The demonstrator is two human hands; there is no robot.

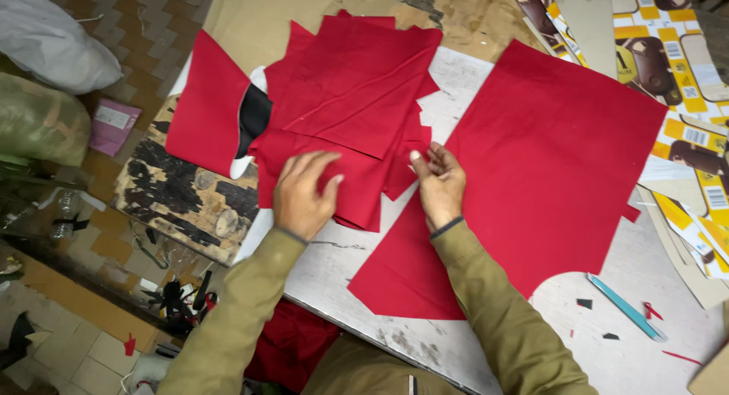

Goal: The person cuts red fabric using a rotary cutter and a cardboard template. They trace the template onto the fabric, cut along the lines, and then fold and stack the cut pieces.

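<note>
Head view: left hand [302, 194] flat, fingers spread, pressing stack of red fabric pieces [345, 107] on white worktop [425, 342]. Right hand [439, 184] pinching stack's right edge, resting on big red sheet [547, 160]. Blue cutter [626, 308] lies near right, well apart.

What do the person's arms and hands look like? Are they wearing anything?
Both arms are in long olive-khaki sleeves, loose and a bit wrinkled. Each sleeve ends in a darker, grey-looking cuff at the wrist. The left hand and right hand are bare: no gloves, and no rings or watch that I can see.
</note>
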